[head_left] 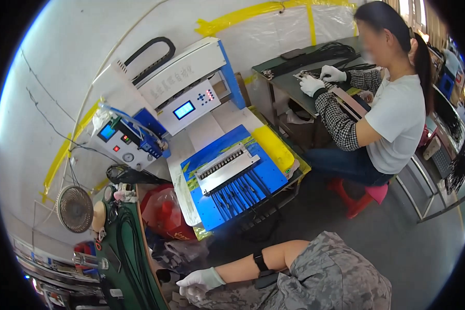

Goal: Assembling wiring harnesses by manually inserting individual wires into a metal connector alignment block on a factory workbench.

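A white-gloved hand, my right hand (204, 279), is low in the picture, with a black band round the bare forearm. Its fingers look curled together over the camouflage cloth of my clothing (232, 296); anything inside them is hidden. Nearest to it is the edge of a green-topped table (145, 276), where a bundle of black cables (126, 243) lies. My left hand does not clearly show. Beyond the arm, a metal fixture (227, 168) sits on the blue plate (266, 178) of a bench machine. Several black cables (237, 196) hang from the fixture toward me.
The machine has a control panel (188, 107) with a lit screen. A red container (163, 209) stands between machine and table, near a round fan (75, 207). On the right a co-worker (398, 119) in white gloves sits on a red stool (354, 201) at another table (289, 77).
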Available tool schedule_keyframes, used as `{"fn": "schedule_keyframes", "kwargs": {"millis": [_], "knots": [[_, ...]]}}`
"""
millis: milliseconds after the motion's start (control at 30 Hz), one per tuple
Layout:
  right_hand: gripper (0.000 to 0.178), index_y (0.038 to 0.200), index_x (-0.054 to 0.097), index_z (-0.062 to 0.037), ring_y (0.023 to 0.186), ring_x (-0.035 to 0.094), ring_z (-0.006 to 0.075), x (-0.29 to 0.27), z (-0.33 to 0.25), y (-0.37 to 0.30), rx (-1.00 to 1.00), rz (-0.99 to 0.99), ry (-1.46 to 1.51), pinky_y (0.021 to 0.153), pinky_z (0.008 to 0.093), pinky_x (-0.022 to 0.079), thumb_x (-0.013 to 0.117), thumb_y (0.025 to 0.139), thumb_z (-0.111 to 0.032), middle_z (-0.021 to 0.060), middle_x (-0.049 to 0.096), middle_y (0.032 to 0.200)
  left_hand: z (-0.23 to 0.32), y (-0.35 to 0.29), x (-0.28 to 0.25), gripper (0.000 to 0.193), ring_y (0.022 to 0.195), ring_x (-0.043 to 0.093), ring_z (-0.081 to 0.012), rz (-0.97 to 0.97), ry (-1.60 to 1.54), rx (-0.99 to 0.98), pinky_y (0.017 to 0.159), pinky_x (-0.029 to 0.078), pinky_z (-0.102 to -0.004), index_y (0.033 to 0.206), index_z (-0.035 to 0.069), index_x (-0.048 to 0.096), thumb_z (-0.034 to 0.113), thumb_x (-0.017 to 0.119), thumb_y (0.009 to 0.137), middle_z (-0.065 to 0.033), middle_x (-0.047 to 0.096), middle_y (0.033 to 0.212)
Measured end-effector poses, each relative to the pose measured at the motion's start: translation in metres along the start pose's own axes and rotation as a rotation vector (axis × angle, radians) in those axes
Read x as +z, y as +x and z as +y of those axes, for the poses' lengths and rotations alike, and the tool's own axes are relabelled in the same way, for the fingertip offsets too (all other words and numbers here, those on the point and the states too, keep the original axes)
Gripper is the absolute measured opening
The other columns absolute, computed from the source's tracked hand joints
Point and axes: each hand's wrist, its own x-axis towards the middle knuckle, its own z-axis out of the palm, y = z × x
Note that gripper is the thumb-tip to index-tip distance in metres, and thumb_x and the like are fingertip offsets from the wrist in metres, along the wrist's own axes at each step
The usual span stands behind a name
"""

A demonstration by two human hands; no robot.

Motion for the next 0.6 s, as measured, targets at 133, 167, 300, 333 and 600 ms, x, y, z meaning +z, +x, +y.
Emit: {"fn": "schedule_keyframes", "kwargs": {"millis": [133, 167, 300, 333, 600], "knots": [[0.04, 0.1, 0.064, -0.008, 0.06, 0.061, 0.0148, 0.012, 0.015, 0.025, 0.094, -0.013, 0.011, 0.063, 0.0346, 0.053, 0.055, 0.099, -0.047, 0.0, 0.062, 0.071, -0.001, -0.023, -0.005, 0.031, 0.098, 0.065, -0.0389, -0.015, 0.005, -0.036, 0.086, 0.052, -0.0468, 0.11, -0.001, 0.071, 0.023, 0.057, 0.097, -0.0229, 0.069, 0.103], [0.04, 0.1, 0.064, -0.008, 0.06, 0.061, 0.0148, 0.011, 0.02, 0.031, 0.104, -0.005, 0.014, 0.063, 0.0346, 0.053, 0.055, 0.099, -0.047, 0.0, 0.062, 0.071, -0.001, -0.028, -0.006, 0.031, 0.098, 0.065, -0.0389, -0.021, 0.002, -0.04, 0.086, 0.052, -0.0467, 0.11, -0.001, 0.071, 0.023, 0.056, 0.097, -0.0229, 0.069, 0.103], [0.039, 0.105, 0.061, -0.0077, 0.073, 0.063, 0.0164, 0.004, 0.039, 0.056, 0.114, -0.133, 0.054, 0.073, 0.0367, 0.055, 0.054, 0.099, -0.045, 0.0022, 0.063, 0.081, 0.002, -0.042, -0.009, 0.031, 0.098, 0.065, -0.0388, -0.043, -0.017, -0.051, 0.086, 0.052, -0.0467, 0.11, -0.001, 0.071, 0.023, 0.056, 0.097, -0.0229, 0.069, 0.103], [0.039, 0.106, 0.061, -0.0059, 0.079, 0.062, 0.021, 0.006, 0.037, 0.06, 0.117, -0.195, 0.043, 0.076, 0.0397, 0.053, 0.054, 0.099, -0.044, 0.0053, 0.063, 0.087, 0.002, -0.045, -0.011, 0.031, 0.098, 0.065, -0.0388, -0.047, -0.019, -0.053, 0.086, 0.052, -0.0467, 0.11, -0.001, 0.071, 0.023, 0.056, 0.097, -0.0229, 0.069, 0.103], [0.036, 0.118, 0.056, 0.0025, 0.096, 0.06, 0.0319, 0.021, 0.029, 0.059, 0.188, -0.186, 0.054, 0.092, 0.0499, 0.049, 0.046, 0.104, -0.029, 0.0164, 0.062, 0.107, 0.008, -0.059, -0.008, 0.031, 0.098, 0.065, -0.0387, -0.062, -0.062, -0.059, 0.086, 0.052, -0.0466, 0.11, -0.001, 0.071, 0.023, 0.056, 0.097, -0.0228, 0.07, 0.102]]}}
